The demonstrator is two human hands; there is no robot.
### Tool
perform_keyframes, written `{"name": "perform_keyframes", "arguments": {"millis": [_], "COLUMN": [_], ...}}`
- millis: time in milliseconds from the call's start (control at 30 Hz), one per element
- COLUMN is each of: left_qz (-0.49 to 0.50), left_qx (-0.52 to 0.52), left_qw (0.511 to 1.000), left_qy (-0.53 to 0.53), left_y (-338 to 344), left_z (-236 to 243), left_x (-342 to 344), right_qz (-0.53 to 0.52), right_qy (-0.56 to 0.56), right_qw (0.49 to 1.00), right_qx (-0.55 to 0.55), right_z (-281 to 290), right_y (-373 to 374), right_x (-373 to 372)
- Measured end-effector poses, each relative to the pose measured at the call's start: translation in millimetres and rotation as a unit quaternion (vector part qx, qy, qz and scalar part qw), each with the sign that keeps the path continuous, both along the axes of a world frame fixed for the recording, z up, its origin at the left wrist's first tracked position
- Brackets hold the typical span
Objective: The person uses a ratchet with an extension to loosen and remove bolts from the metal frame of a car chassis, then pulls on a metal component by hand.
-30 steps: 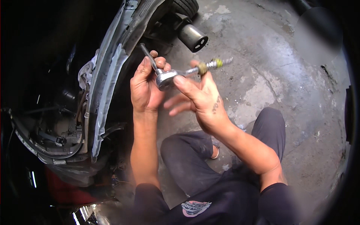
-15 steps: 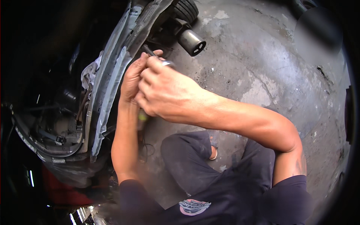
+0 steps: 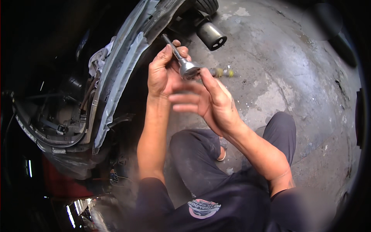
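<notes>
A metal ratchet wrench (image 3: 189, 70) with a slim extension bar (image 3: 170, 43) is in front of me, its bar pointing up and left. My left hand (image 3: 161, 69) is closed around the bar, thumb on one side and fingertips on the other. Beside the rounded ratchet head is my right hand (image 3: 216, 101), its thumb at the head and its fingers stretched toward my left wrist, smeared by motion. Past the right thumb, a blurred yellow-green banded part (image 3: 224, 72) sticks out to the right. It looks like the handle's end; the thumb hides the link.
Along the left runs a car body's grey metal edge (image 3: 123, 73), with a white cloth (image 3: 99, 58) behind it. A metal exhaust tip (image 3: 211, 35) and a tire (image 3: 208, 5) are beyond my hands. My bent legs (image 3: 197, 158) are over the stained concrete floor (image 3: 266, 58).
My right hand has come off its closed grip over the left and spread its fingers. The yellow-green part has swung from below my hands to their right. Both hands appear farther right.
</notes>
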State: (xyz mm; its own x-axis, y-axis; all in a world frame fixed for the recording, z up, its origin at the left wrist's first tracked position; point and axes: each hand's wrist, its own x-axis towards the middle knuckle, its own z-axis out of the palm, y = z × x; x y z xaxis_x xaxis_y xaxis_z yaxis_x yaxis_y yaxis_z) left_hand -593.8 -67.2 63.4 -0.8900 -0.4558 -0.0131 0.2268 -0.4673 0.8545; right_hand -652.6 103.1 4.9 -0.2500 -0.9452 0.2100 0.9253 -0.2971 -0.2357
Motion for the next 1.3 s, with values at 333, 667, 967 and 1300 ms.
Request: {"name": "perform_keyframes", "arguments": {"millis": [333,667,967,1300], "left_qz": [-0.041,0.014,0.018,0.101], "left_qx": [-0.02,-0.149,-0.054,-0.019], "left_qw": [0.996,0.958,0.995,0.995], "left_qy": [-0.075,-0.245,-0.085,-0.018], "left_y": [17,-4,-2,20], "left_z": [21,48,8,-2], "left_x": [4,7,10,8], "right_qz": [-0.488,-0.652,-0.084,-0.459], "right_qy": [0.595,0.673,0.13,0.384], "right_qw": [0.631,0.35,0.979,0.796], "right_qx": [0.095,-0.008,0.134,0.091], "right_z": [45,5,-38,11], "right_y": [-6,-23,12,-21], "right_x": [-31,-20,28,-19]}}
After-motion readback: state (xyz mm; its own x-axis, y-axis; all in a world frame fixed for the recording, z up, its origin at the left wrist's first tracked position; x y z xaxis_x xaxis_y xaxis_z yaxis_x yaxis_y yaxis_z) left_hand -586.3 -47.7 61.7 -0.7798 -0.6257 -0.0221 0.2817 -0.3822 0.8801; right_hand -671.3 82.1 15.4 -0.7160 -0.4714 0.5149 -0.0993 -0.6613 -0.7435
